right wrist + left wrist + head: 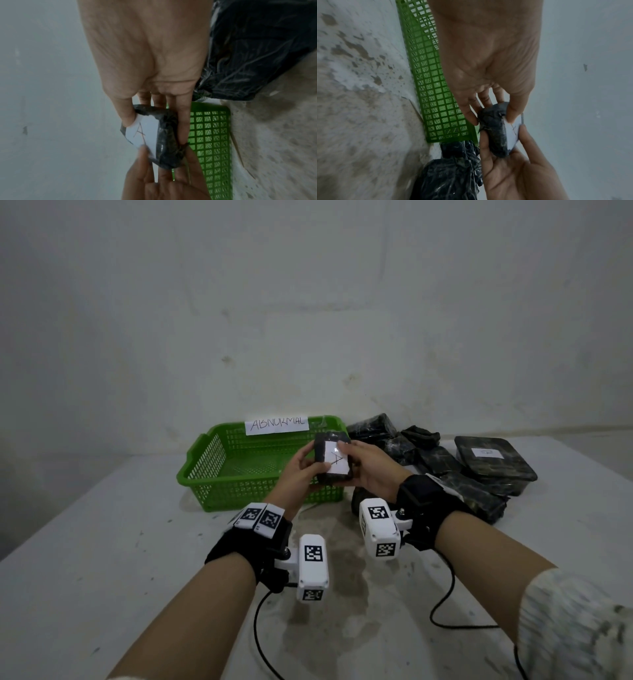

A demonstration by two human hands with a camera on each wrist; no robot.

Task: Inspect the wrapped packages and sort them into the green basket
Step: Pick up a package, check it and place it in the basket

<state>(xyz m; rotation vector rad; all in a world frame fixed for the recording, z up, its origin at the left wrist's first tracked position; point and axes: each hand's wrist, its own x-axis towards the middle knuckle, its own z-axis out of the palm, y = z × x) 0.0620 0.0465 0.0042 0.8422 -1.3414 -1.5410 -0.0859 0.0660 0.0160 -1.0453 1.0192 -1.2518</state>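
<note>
Both hands hold one small package (pixel 323 453) wrapped in black plastic above the near right corner of the green basket (pixel 219 474). Its white label (pixel 336 462) bears a hand-drawn "A" and faces me. My left hand (pixel 313 470) grips the package's left side, thumb on the front. My right hand (pixel 349 460) pinches the right side, thumb on the label's top corner. In the left wrist view, the left hand (pixel 493 118) pinches the package (pixel 494 136). In the right wrist view, the right hand (pixel 155 132) holds the package (pixel 167 146), label (pixel 145 134) showing.
A paper sign reading "ABNORMAL" (pixel 277 424) hangs on the basket's far rim; I see nothing in the basket. Several more black-wrapped packages (pixel 445 463) are piled on the table right of the basket, one large with a white label (pixel 493 460). A stained white table (pixel 102 559) meets a wall behind.
</note>
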